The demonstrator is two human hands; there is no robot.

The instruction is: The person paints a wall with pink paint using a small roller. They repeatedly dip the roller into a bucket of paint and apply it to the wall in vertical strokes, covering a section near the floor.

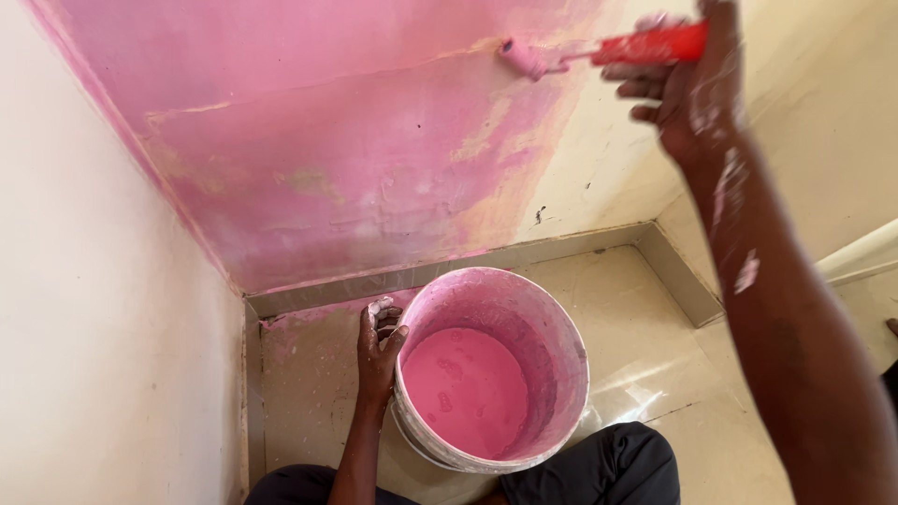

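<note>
A room corner in a building being painted.

You are crouched in the corner of a plain indoor room, most likely a home under decoration. The wall point(337, 159) ahead of you is half covered in wet pink over old cream plaster, with patchy streaks where the two meet. The side wall point(103, 309) is bare cream. A grey skirting point(524, 254) runs along the foot of the walls, and the floor point(636, 327) is glossy beige tile, smeared pink near the corner. A bucket point(491, 369) of pink paint and a roller point(528, 58) fit such a place.
</note>
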